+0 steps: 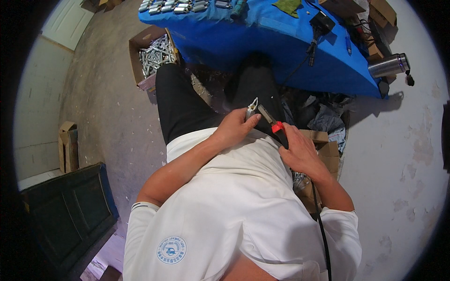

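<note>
Over my lap, my left hand (236,127) is closed round a small silvery metal piece (251,111) with a thin white loop sticking up from its top. My right hand (301,149) grips a corded hand tool (278,127) that has a black handle, a red collar and a flat grey metal head. The tool's head points up and left, close beside the metal piece; whether they touch I cannot tell. From the tool's side a black cord (321,227) runs down past my right arm.
Ahead is a table under a blue cloth (225,40), bearing rows of small silvery pieces (180,6), a black adapter (322,22) and a blue pen (348,43). A cardboard box (136,58) of metal parts stands left of my knee. A steel flask (390,65) lies at the right edge.
</note>
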Demonstrator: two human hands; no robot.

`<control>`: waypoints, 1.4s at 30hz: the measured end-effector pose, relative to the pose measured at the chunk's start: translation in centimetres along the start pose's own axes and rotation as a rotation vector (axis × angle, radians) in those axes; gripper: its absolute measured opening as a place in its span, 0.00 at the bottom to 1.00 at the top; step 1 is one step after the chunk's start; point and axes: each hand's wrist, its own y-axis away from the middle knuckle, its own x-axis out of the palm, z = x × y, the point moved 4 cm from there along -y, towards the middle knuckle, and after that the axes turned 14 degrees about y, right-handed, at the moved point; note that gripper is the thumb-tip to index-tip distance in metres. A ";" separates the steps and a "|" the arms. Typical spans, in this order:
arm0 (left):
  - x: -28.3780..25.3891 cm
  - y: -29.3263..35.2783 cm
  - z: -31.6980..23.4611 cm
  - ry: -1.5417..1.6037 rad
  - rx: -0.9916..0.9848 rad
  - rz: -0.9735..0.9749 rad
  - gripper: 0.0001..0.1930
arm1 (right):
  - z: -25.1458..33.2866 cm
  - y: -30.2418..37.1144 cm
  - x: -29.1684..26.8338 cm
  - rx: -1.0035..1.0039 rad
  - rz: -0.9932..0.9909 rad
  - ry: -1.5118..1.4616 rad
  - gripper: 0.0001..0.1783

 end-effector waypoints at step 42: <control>0.7 1.7 -1.7 0.622 -0.190 0.333 0.20 | -1.1 0.7 1.8 -0.084 0.499 -1.479 0.26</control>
